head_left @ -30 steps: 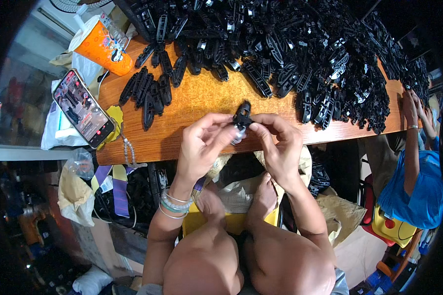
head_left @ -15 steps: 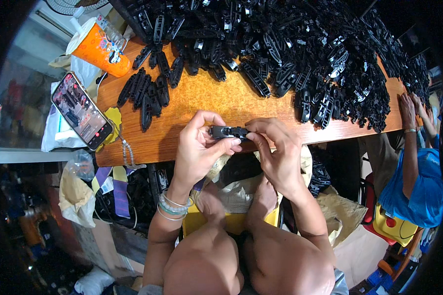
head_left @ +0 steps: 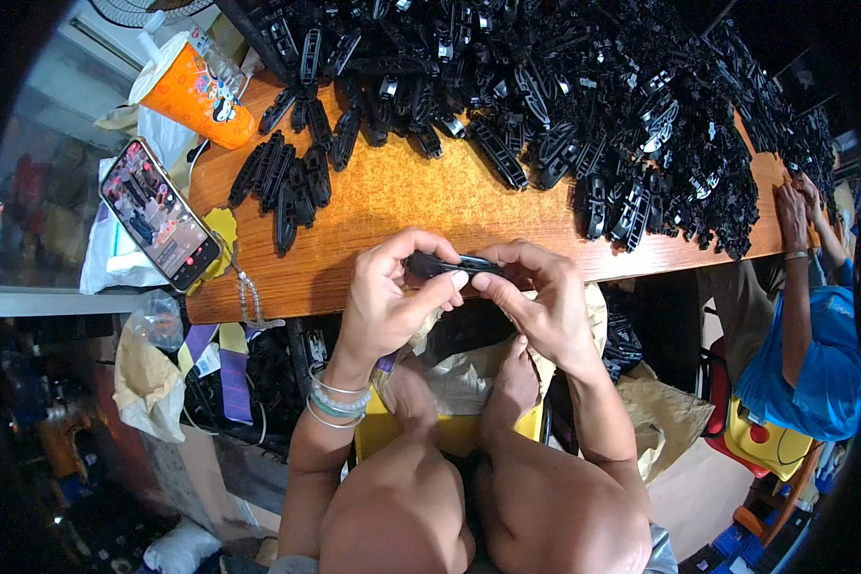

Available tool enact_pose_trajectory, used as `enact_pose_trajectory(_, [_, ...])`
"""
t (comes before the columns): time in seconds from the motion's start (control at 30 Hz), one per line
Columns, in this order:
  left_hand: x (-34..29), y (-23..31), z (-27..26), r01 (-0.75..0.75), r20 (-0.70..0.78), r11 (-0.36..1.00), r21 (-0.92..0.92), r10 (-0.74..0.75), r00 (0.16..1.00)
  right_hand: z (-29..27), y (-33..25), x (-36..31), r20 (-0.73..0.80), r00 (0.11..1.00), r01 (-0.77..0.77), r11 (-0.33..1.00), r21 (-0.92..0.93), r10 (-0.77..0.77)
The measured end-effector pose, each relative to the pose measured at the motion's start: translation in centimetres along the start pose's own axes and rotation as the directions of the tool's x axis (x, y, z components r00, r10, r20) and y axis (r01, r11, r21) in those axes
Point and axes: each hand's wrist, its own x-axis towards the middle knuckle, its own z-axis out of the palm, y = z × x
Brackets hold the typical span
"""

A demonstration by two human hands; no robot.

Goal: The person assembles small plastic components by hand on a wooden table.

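Note:
Over the table's near edge I hold a slim black plastic part [head_left: 473, 264] level between both hands. Its left end is pinched by my left hand [head_left: 385, 298], thumb in front and fingers behind. My right hand [head_left: 547, 300] grips the other end between thumb and forefinger. The fingers cover much of the part, and light glints along its upper edge. Beyond my hands, to the left, lies a small group of similar long black parts [head_left: 279, 182] with slotted, ladder-like frames. A large heap of black parts [head_left: 584, 86] covers the far side.
A phone [head_left: 159, 215] leans at the left of the wooden table [head_left: 392, 196], near an orange paper cup [head_left: 196, 91] with a straw. Below the table edge hangs an open pale sack [head_left: 464, 368]. Another person's hands [head_left: 794, 215] rest at the table's right end.
The part has been turned between my fingers: its silvery, blocky side has given way to a smooth, dark, narrow side. My right fingers have shifted their hold. The phone's picture differs.

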Motion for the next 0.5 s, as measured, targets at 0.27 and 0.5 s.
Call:
enact_pose_trajectory(0.27, [3.5, 0.2, -2.9, -0.191, 0.138, 0.839, 0.510, 0.139, 0.981, -2.8, 0.2, -0.7, 0.430, 0.895, -0.118, 0.992, -0.034, 0.121])
enact_pose_trajectory(0.5, [10.1, 1.0, 0.8, -0.397, 0.261, 0.330, 0.856, 0.386, 0.885, -4.3, 1.1, 5.6, -0.218, 0.866, 0.232, 0.747, -0.623, -0.450])
